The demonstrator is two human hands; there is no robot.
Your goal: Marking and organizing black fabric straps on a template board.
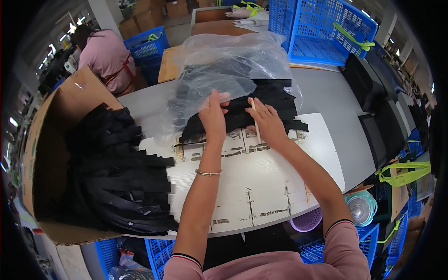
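Note:
My left hand (pixel 214 115) has its fingers closed at the edge of a large clear plastic bag (pixel 224 51). The bag lies crumpled across the far side of the table, partly over a stack of black fabric strips (pixel 275 95). My right hand (pixel 269 122) rests on the near part of these strips, with a thin pale pen-like stick (pixel 255 122) held between thumb and fingers. Beneath the hands and the near edge of the stack lies a white board (pixel 233 182) with dark marks and brown tape remnants.
An open cardboard box (pixel 35 154) full of black strips (pixel 126 186) stands at the left. Blue crates (pixel 317 44) sit at the back right, black padded pieces (pixel 368 84) along the right edge. A small teal fan (pixel 360 209) is at the lower right. Another person (pixel 105 58) sits far left.

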